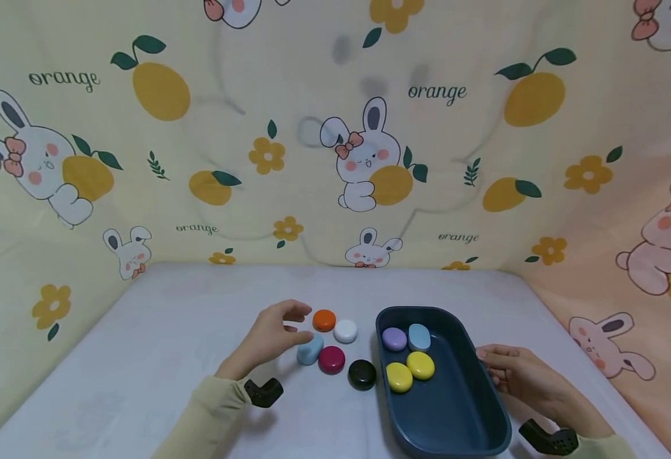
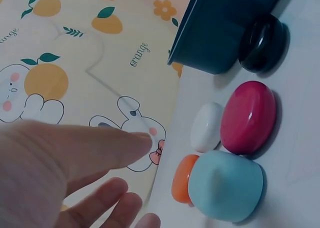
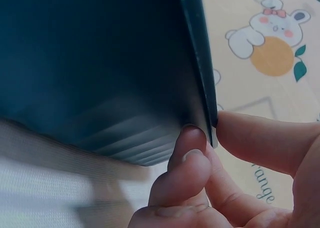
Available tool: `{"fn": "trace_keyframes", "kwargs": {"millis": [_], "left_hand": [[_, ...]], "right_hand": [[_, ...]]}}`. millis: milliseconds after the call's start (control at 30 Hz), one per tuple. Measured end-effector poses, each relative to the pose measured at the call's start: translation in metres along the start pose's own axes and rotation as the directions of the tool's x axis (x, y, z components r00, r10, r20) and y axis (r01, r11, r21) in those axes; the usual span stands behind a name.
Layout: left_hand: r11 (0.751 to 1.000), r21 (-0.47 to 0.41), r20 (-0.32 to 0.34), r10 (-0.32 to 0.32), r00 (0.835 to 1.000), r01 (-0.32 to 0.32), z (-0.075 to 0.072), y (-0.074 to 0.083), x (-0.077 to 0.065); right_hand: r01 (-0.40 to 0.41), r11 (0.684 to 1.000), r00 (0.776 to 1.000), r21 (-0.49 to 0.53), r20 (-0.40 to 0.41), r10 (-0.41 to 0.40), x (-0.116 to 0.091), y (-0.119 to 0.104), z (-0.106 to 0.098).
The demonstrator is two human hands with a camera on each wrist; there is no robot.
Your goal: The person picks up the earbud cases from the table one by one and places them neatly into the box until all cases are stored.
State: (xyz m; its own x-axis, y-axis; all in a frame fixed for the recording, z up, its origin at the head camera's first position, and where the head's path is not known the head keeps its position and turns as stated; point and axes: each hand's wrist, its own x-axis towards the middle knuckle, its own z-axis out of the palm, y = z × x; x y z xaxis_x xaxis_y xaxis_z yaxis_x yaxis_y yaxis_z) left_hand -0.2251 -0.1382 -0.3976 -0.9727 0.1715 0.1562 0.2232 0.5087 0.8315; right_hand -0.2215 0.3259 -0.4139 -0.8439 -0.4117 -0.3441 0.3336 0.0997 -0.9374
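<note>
My left hand (image 1: 272, 328) hovers beside a group of small glossy rounded pieces, thumb and fingers apart with nothing between them. Nearest to it are a light blue piece (image 2: 225, 185) and an orange piece (image 1: 324, 320). A white piece (image 1: 345, 331), a crimson piece (image 1: 332, 360) and a black piece (image 1: 362, 375) lie close by on the table. At the right, my right hand (image 1: 527, 376) pinches the rim of a dark blue tray (image 1: 450, 421), as the right wrist view shows. In the tray are a purple piece (image 1: 394, 339), a light blue piece (image 1: 419, 338) and two yellow pieces (image 1: 420, 365).
A white cloth covers the table (image 1: 215, 299). Behind it and along both sides hangs a printed curtain (image 1: 289, 83) with rabbits and oranges. The black piece lies right beside the tray's left wall.
</note>
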Motion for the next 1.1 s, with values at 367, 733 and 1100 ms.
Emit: {"fn": "trace_keyframes", "kwargs": {"millis": [367, 733, 1100], "left_hand": [[0.999, 0.028, 0.035, -0.023, 0.999, 0.022, 0.000, -0.012, 0.003], [0.999, 0.004, 0.061, -0.033, 0.998, 0.033, -0.002, -0.019, 0.004], [0.999, 0.017, 0.143, -0.047, 0.989, 0.045, 0.005, -0.025, 0.007]], "right_hand": [[-0.015, 1.000, 1.000, 0.012, 0.015, 0.015, -0.002, 0.000, 0.002], [-0.010, 1.000, 0.999, 0.011, 0.050, 0.009, -0.004, -0.001, 0.000], [0.000, 1.000, 0.998, 0.023, 0.067, -0.001, -0.004, 0.001, -0.002]]}}
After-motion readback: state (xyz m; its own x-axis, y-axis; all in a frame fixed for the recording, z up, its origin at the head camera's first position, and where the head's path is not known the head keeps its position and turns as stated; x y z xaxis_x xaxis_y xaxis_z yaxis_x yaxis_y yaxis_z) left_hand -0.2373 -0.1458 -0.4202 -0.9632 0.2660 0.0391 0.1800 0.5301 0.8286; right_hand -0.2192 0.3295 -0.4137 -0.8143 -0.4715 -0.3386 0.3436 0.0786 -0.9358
